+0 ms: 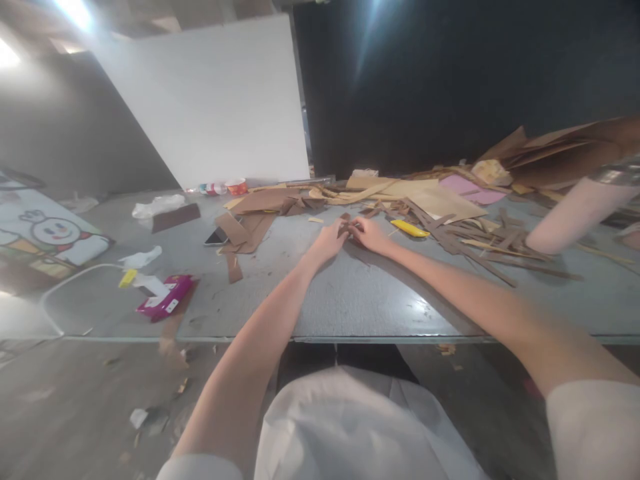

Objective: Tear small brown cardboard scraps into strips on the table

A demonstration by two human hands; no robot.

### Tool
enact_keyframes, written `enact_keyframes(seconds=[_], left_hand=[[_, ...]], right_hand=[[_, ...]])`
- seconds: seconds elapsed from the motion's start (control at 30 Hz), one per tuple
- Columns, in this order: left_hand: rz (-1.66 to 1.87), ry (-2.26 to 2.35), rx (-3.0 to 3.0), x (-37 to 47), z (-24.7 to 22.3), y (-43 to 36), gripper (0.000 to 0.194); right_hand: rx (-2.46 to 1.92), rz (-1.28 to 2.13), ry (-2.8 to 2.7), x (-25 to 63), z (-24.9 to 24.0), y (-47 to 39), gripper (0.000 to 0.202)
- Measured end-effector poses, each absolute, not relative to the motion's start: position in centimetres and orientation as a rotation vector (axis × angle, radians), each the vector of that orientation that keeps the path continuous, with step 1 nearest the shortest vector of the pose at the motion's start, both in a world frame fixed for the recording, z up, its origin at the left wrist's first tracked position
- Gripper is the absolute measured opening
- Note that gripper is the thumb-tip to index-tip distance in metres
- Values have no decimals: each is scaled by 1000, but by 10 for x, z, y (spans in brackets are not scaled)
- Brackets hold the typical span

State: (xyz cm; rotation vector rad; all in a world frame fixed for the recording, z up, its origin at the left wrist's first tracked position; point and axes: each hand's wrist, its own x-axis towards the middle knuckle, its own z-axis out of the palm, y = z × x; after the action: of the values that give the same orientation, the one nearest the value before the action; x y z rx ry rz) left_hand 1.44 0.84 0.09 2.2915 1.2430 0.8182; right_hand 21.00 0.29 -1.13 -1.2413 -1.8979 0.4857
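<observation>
Both my hands meet over the middle of the grey table [350,293]. Between their fingertips is a small brown piece [344,227], which looks like cardboard or leather. My left hand [330,240] is closed on its left side, and my right hand [373,235] pinches at its right. The fingers partly hide the piece, so its full shape does not show. Just right of my right hand lies a yellow-handled cutter [410,229]. Beyond it spreads a heap of narrow brown strips [465,243].
Brown sheets [257,233] and a phone [216,237] lie left of my hands. Farther left is a purple tissue pack [167,298]. A pink bottle [580,213] stands at the right. Along the back are tan sheets [445,198] and a red cup [237,187].
</observation>
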Motion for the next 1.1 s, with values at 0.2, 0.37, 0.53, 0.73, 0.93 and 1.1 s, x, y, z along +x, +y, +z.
enact_keyframes(seconds=[0.2,0.37,0.53,0.73,0.93,1.1], left_hand=[[831,1214,2297,13,0,8,38],[836,1209,2287,13,1,8,38],[845,1208,2280,13,0,9,36],[880,1178,2290,13,0,9,32],[927,1259,2181,12,0,9,32],[968,1251,2145,14,-2,11,29]], right_hand=[[-1220,541,-1860,210,-7,-3,42],[-1197,498,-1866,209,-7,-4,43],[-1229,526,-1818,209,-7,-2,47],[-1284,461,-1888,209,-4,-2,53],[-1273,493,-1920,209,-4,-4,55],[-1216,517,-1865,209,-5,-4,57]])
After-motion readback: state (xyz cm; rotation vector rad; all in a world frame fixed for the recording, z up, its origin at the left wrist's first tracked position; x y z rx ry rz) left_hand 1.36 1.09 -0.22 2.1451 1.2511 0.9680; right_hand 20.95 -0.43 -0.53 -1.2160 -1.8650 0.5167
